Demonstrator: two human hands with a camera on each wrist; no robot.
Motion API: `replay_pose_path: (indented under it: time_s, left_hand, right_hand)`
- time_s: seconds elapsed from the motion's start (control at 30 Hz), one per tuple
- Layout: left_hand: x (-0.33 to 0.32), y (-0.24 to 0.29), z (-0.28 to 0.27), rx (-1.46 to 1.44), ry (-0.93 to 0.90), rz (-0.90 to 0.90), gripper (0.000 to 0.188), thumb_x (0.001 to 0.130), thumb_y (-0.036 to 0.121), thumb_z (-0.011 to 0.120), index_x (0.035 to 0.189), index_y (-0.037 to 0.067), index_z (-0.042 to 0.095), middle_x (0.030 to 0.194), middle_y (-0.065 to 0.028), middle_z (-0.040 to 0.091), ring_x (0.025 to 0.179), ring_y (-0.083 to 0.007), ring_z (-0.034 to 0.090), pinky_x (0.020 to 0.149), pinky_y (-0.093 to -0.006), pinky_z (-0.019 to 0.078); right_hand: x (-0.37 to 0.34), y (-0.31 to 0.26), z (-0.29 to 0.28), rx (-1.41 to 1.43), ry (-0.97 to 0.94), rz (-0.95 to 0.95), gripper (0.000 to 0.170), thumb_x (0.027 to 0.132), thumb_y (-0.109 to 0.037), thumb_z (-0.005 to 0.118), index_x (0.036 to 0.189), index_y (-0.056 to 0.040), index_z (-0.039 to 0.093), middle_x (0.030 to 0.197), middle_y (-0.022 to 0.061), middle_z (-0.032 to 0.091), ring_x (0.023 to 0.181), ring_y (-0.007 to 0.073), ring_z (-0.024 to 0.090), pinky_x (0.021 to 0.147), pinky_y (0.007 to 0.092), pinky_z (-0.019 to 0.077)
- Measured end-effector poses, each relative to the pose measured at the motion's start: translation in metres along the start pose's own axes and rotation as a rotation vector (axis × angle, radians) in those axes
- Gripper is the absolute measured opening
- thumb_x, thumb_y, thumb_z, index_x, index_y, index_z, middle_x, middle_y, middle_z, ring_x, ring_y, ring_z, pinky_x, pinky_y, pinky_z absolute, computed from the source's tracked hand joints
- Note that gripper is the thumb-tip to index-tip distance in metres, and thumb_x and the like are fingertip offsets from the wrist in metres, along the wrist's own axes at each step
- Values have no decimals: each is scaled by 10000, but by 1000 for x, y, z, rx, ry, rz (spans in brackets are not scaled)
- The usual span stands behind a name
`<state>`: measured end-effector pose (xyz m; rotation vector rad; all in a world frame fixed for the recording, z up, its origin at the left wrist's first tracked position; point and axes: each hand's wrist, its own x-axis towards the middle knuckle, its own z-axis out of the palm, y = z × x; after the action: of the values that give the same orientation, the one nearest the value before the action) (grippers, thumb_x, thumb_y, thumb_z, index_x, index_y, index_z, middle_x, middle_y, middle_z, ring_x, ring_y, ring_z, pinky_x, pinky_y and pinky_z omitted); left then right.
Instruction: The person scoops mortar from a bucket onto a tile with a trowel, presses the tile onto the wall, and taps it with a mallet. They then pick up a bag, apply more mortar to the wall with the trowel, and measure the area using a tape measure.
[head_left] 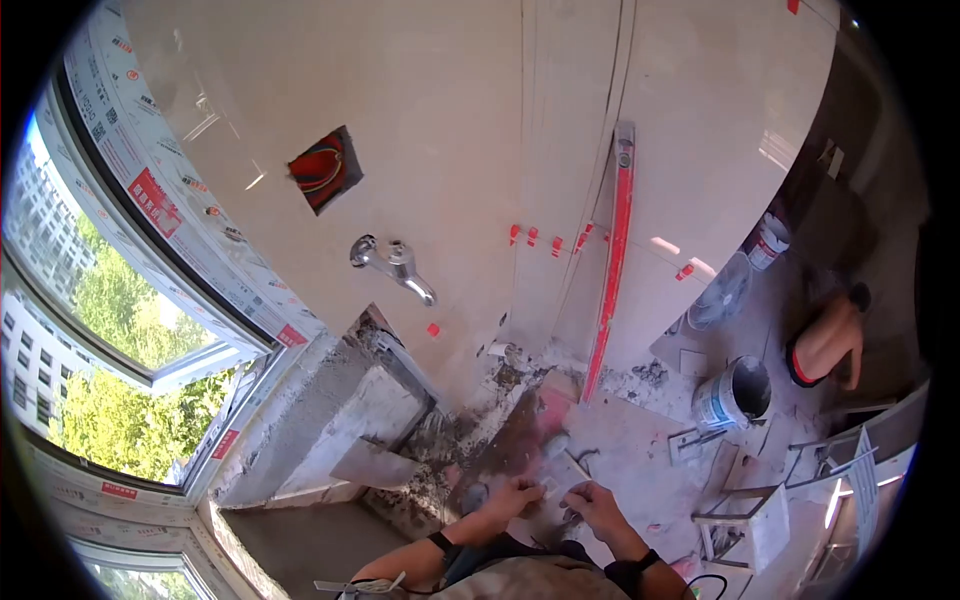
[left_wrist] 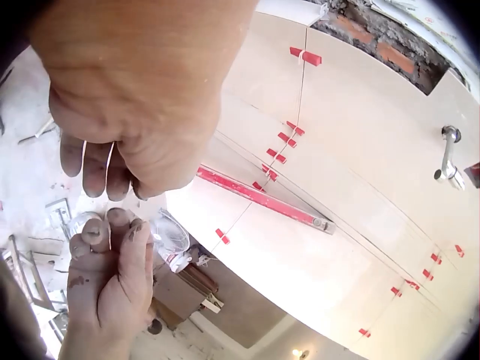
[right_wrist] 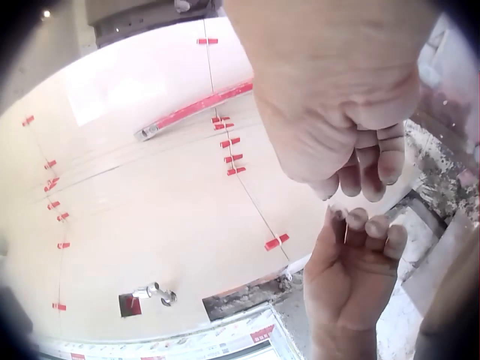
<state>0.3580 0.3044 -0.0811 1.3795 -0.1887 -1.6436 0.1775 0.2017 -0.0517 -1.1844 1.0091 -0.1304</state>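
Note:
Both hands are raised close together in front of the person's body, fingertips facing one another. In the head view the left hand [head_left: 515, 497] has its thumb and forefinger brought together at a small whitish piece [head_left: 547, 484], its kind too small to make out. Beside it is the right hand [head_left: 598, 508], fingers bent and thumb near the forefinger; I cannot tell whether it holds anything. The left wrist view shows the right hand [left_wrist: 112, 281] palm up with curled fingers. From the right wrist, the left hand [right_wrist: 349, 274] appears with bent fingers too.
A red level [head_left: 612, 260] leans on the tiled wall, where red wedges [head_left: 556, 246] sit along the joints. A chrome tap [head_left: 400, 265] juts out near a window. On the floor stand a bucket [head_left: 733, 393] and a small stool [head_left: 745, 525]. Another person [head_left: 830, 340] is at the right.

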Motion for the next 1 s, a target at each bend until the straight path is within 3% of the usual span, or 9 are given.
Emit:
replay_pose_path:
  time_s: [0.07,0.27,0.43,0.47,0.53,0.6,0.77,0.87,1.0]
  left_hand:
    - [2,-14,25,-51,103,-7,182,894,201,598,941,27,575,800,-53,630,653,-146,622,586,-272,517]
    - [-9,-44,67,-113,365,-15,226,899,202,566,1040,28,535,907,-115,669,696,-199,671,575,-302,543]
    - [-12,-27,100,-165,487,-36,126,865,89,532,966,30,485,804,-120,629,619,-216,636,508,-336,529]
    - [5,-36,87,-113,428,-7,102,867,85,527,942,35,478,763,-112,612,593,-211,623,477,-363,524]
    - [31,-33,88,-100,367,36,73,878,82,506,902,43,449,724,-104,580,553,-198,590,429,-325,489]
    - [65,-37,85,-124,245,15,65,886,87,507,898,64,447,702,-84,562,538,-179,572,431,-307,477]
    - [103,-6,139,-14,198,53,62,881,85,530,850,66,480,720,-92,567,562,-210,577,498,-368,524]
    - [132,-7,151,66,232,5,78,895,103,526,930,55,475,721,-104,609,535,-197,603,452,-323,518]
    - [172,-31,136,435,216,-9,216,927,270,553,1011,76,594,829,-16,615,704,-123,602,618,-250,498]
  right_hand:
    - [-4,34,-51,-68,-1,19,214,878,-147,596,966,40,544,830,125,656,643,156,622,536,272,499]
    - [-54,166,-220,88,394,260,235,867,-197,587,926,29,557,743,134,631,555,196,606,449,305,472]
    - [-107,253,-328,222,707,490,142,850,-141,540,820,-3,521,667,114,589,468,175,564,368,303,418]
    - [-115,279,-341,395,779,441,124,829,-124,526,801,-3,530,626,112,580,438,184,553,354,311,408]
    - [-135,276,-347,219,888,487,167,839,-149,547,795,9,575,634,110,600,433,182,547,377,320,424]
    - [-154,271,-342,353,958,396,184,849,-174,573,835,9,594,647,97,608,442,177,550,397,315,439]
    - [-156,258,-339,416,963,497,209,847,-212,606,849,-3,604,661,77,615,506,179,584,438,306,463]
    - [-136,267,-375,403,989,534,222,842,-226,616,847,-4,611,678,73,621,518,158,585,444,297,462]
    - [-85,250,-463,7,1009,566,269,825,-264,599,902,-7,615,765,138,652,654,268,637,570,389,502]
